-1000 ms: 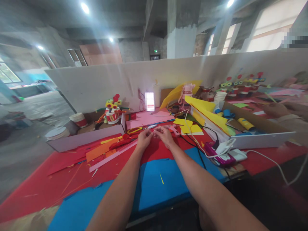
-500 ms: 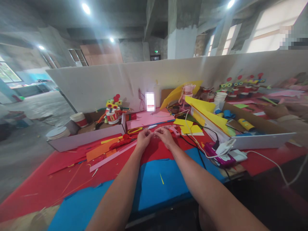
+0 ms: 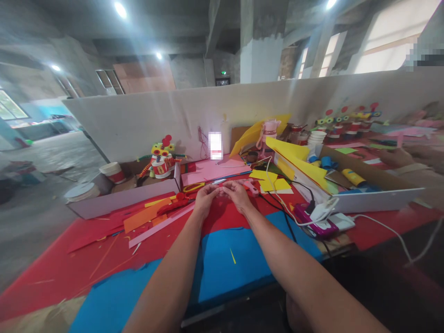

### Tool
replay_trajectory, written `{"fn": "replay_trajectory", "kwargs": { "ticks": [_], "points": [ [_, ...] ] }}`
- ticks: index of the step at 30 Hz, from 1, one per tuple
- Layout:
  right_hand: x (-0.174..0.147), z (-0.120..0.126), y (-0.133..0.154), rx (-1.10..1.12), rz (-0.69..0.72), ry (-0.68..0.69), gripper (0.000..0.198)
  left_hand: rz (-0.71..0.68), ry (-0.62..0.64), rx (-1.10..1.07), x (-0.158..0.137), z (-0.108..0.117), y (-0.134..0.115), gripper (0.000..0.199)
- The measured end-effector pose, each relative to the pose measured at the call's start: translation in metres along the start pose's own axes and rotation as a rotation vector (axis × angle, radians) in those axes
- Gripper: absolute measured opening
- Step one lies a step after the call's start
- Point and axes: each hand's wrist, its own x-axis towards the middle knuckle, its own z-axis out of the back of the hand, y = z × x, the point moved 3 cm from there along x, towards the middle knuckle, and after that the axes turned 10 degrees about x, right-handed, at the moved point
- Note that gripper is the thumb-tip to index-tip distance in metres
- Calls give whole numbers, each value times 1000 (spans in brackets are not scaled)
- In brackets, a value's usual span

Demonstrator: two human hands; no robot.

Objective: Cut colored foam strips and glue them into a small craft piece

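Note:
My left hand (image 3: 206, 199) and my right hand (image 3: 236, 194) meet at the fingertips above the red table covering (image 3: 222, 219). Both are closed in a pinch; whatever lies between the fingers is too small or hidden to make out. Just left of my left hand are red-handled scissors (image 3: 176, 203), a pink paper strip (image 3: 161, 225) and orange paper (image 3: 144, 217). Beyond the fingers lie a yellow-handled tool (image 3: 193, 187) and pink sheets (image 3: 215, 172). By my right hand rests a pink glue gun (image 3: 251, 188), with yellow paper pieces (image 3: 272, 184) to its right.
Blue sheets (image 3: 239, 259) cover the near edge. A shallow box (image 3: 132, 196) with a paper-cup robot (image 3: 161, 162) stands left; a larger box (image 3: 378, 201) of paper parts stands right. White and black cables run from a purple power strip (image 3: 315, 222). Another person's arm (image 3: 412, 162) shows far right.
My left hand has shifted slightly left, and the fingertips of both hands now press closer together. The view has moved a little; the things on the table have stayed put.

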Motion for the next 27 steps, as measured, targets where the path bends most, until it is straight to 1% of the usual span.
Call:
{"fn": "replay_trajectory", "kwargs": {
  "ticks": [5,8,11,18,24,27],
  "points": [
    [-2,0,1,-41,3,16,27,34,10,-32,-2,-1,-1,32],
    [-3,-1,3,-72,25,39,24,100,43,-79,-5,-4,-2,32],
    [-4,0,3,-86,24,33,24,142,67,-98,-6,-5,-2,33],
    [-4,0,-1,-18,-58,9,30,156,35,-111,-5,-4,1,33],
    [-4,0,-5,18,-69,31,33,165,-2,-117,-6,-5,0,33],
    [-3,2,-6,-9,-49,37,31,171,-30,-118,-5,-5,1,34]
  ]
}}
